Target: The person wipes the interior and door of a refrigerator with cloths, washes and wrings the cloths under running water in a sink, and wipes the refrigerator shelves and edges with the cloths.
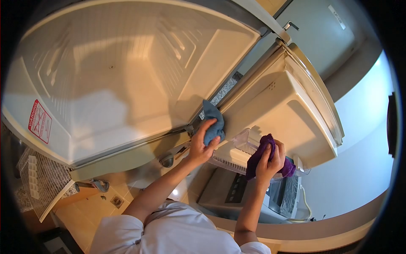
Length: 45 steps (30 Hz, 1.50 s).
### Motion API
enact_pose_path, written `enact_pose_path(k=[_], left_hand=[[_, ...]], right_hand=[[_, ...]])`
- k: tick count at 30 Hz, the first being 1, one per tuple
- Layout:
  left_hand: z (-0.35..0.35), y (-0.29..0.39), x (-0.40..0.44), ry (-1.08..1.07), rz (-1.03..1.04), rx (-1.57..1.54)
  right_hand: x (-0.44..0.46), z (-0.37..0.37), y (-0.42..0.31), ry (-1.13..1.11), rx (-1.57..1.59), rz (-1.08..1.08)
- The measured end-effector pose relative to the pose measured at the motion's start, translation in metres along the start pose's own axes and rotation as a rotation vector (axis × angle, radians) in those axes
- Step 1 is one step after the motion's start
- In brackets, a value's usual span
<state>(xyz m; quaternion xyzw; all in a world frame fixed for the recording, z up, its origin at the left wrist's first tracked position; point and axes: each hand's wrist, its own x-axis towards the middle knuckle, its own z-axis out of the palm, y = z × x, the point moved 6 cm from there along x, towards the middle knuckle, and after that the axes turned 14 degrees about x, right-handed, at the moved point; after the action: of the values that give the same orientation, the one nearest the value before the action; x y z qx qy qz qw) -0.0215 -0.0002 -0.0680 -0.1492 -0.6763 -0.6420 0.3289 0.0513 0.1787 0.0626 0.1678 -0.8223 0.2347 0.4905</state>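
Observation:
An open refrigerator compartment (pixel 114 80) with bare cream walls fills the upper left. Its door (pixel 279 114) stands swung out on the right. My left hand (pixel 203 146) grips a blue cloth (pixel 214 122) near the hinge side, between compartment and door. In my right hand (pixel 272 161) is a purple cloth (pixel 254 164), bunched against the clear plastic door shelf (pixel 245 142) at the lower part of the door. Part of the purple cloth hangs to the right of my fingers.
A red-and-white warning label (pixel 40 121) is on the compartment's left edge. Below it, a wire rack (pixel 46 180) leans at the lower left. A grey appliance (pixel 222 192) stands beneath the door. A floor drain (pixel 117 201) shows in the tiles.

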Motion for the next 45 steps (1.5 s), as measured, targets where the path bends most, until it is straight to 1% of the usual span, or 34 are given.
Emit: enact_pose_path(k=[2, 4, 5, 6, 8, 9, 11, 12, 14, 15, 16, 18, 19, 21, 22, 24, 25, 26, 28, 30, 32, 34, 35, 37, 38, 40, 41, 42, 44, 45], left_hand=[[0.008, -0.009, -0.018, -0.006, 0.034, 0.035], [0.009, -0.042, -0.047, 0.049, -0.106, 0.016], [0.007, -0.060, -0.064, 0.029, -0.198, 0.014], [0.002, -0.078, -0.081, 0.026, -0.201, 0.017], [0.000, -0.125, -0.122, -0.160, -0.550, -0.098], [-0.009, -0.124, -0.132, -0.161, -0.551, -0.092], [-0.024, -0.115, -0.136, -0.278, -0.485, 0.202], [-0.030, -0.106, -0.129, -0.287, -0.482, 0.212], [-0.057, -0.068, -0.104, -0.129, -0.454, 0.211], [-0.068, -0.047, -0.086, -0.195, -0.574, 0.312], [-0.073, -0.053, -0.075, -0.198, -0.585, 0.334], [-0.082, -0.035, -0.045, -0.104, -0.018, 0.858], [-0.085, -0.042, -0.035, -0.110, -0.028, 0.876], [-0.073, -0.057, -0.029, -0.411, 0.057, 1.155], [-0.076, -0.061, -0.035, -0.418, 0.039, 1.170], [-0.077, -0.066, -0.050, -0.517, 0.162, 1.276], [-0.089, -0.066, -0.055, -0.473, 0.146, 1.275], [-0.105, -0.065, -0.061, -0.473, 0.133, 1.292], [-0.147, -0.052, -0.068, -0.454, 0.032, 1.363], [-0.196, -0.026, -0.080, -0.363, 0.037, 1.493], [-0.251, -0.022, -0.104, -0.292, 0.056, 1.673], [-0.294, -0.001, -0.111, -0.236, -0.091, 1.774], [-0.312, 0.005, -0.117, -0.231, -0.099, 1.785], [-0.347, 0.012, -0.122, -0.080, -0.330, 1.809], [-0.345, 0.013, -0.119, -0.075, -0.321, 1.818], [-0.335, 0.011, -0.113, 0.013, -0.245, 1.798], [-0.320, 0.004, -0.112, 0.010, -0.209, 1.718], [-0.297, -0.003, -0.109, 0.005, -0.174, 1.638], [-0.216, -0.007, -0.090, -0.069, -0.026, 1.468], [-0.183, -0.037, -0.088, -0.070, -0.156, 1.403]], right_hand=[[0.000, -0.001, -0.001, 0.000, -0.005, 0.002], [0.001, 0.000, -0.002, 0.008, -0.008, 0.011], [0.001, 0.001, -0.003, 0.013, -0.011, 0.005], [0.002, 0.001, -0.003, 0.017, -0.015, -0.002], [0.000, 0.001, -0.001, 0.017, -0.017, 0.019], [0.000, 0.001, 0.000, 0.024, -0.019, 0.034], [0.001, 0.000, -0.001, 0.020, -0.024, 0.023], [0.000, 0.000, -0.001, 0.004, -0.035, 0.014], [0.001, -0.002, -0.001, 0.009, -0.039, 0.016], [0.002, 0.000, -0.003, 0.005, -0.040, 0.004], [0.002, 0.000, -0.003, 0.000, -0.037, 0.014], [0.001, 0.001, -0.001, 0.013, -0.009, 0.013], [0.001, 0.002, -0.002, 0.007, -0.017, 0.018], [0.000, 0.002, -0.001, 0.007, -0.030, 0.036], [0.000, 0.003, -0.001, -0.001, -0.041, 0.043], [-0.003, 0.003, 0.002, -0.013, -0.042, 0.041], [-0.004, 0.002, 0.003, -0.032, -0.028, 0.046], [-0.005, 0.001, 0.003, -0.050, -0.015, 0.049], [-0.006, 0.001, 0.003, -0.061, 0.006, 0.040], [-0.006, 0.001, 0.005, -0.063, 0.012, 0.028], [-0.007, 0.002, 0.004, -0.075, 0.021, 0.033], [-0.007, 0.003, 0.004, -0.079, 0.033, 0.027], [-0.007, 0.003, 0.003, -0.065, 0.030, 0.019], [-0.004, 0.001, 0.002, -0.039, 0.034, 0.011], [-0.003, 0.002, 0.001, -0.046, 0.026, 0.010], [-0.001, 0.000, -0.003, -0.056, 0.021, 0.010], [0.000, 0.000, -0.005, -0.051, 0.017, 0.015], [0.001, -0.001, -0.006, -0.046, 0.012, 0.020], [0.001, -0.002, -0.007, -0.028, 0.006, -0.004], [0.000, -0.003, -0.006, -0.044, 0.000, -0.002]])
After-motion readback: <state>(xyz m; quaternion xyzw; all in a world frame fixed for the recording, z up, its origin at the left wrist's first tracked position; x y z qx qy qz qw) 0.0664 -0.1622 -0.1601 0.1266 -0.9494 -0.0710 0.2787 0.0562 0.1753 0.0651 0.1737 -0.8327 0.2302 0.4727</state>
